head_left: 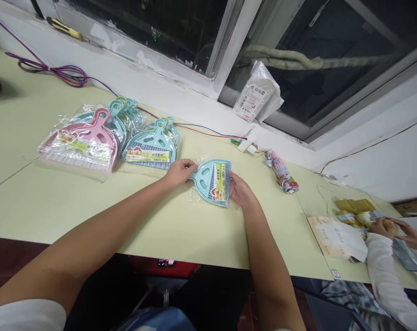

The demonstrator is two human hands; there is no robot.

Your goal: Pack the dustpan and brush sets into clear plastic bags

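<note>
Mid-desk, between the front and back edges of the desk (208, 243): blue dustpan set (203, 183), lying face up with its label card (218, 181) over the brush bristles, handle toward the desk's left end

Grip: left hand (181, 172) is closed on the handle, right hand (242, 189) has the bristle side, thumb at the edge, other fingers mostly hidden. Can't tell if the set touches the desk or is held just above it

Clear film shows around it, loose near the handle side; can't tell if the bag is sealed

Progress, my read: brush, pan and card are together on this one, looks near complete. Left: it's not released, and it lies apart from the other sets

Toward the back edge, left of the hands: pink dustpan set (100, 118) in film, on top of more blue ones; beside it a smaller blue stack (155, 140), also bagged and carded. Those look done, exact count hidden by overlap

Right of the hands, near the back edge: rolled cloth bundle (281, 172). Toward the right end a co-worker's hands (383, 227) are on yellow items (355, 207), separate from this work
</note>
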